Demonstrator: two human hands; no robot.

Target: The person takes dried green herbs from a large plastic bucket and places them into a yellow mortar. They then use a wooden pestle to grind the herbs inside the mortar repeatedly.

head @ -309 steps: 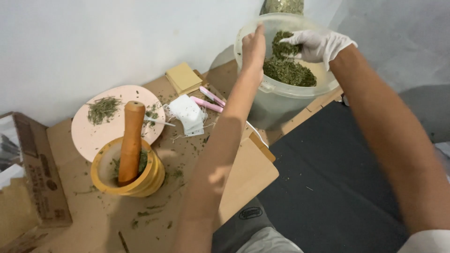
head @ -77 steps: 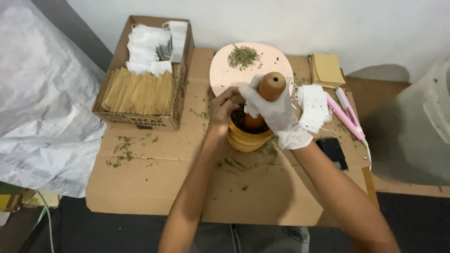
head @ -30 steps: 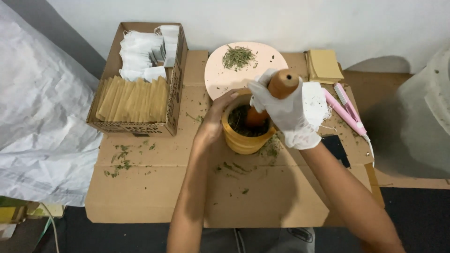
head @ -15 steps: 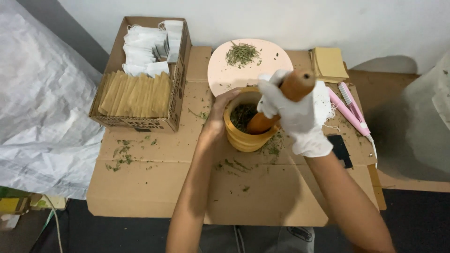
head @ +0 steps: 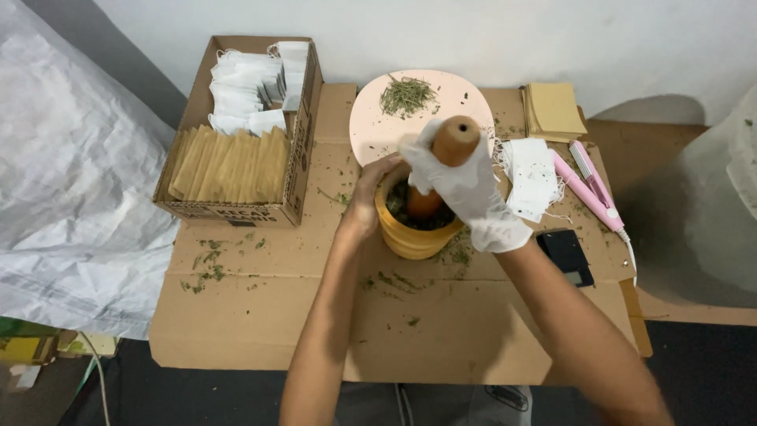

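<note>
wooden pestle tilted inside yellow mortar of herbs.

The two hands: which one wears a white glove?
The right hand, closed around the brown wooden pestle. The bare left hand steadies the yellow wooden mortar.
</note>
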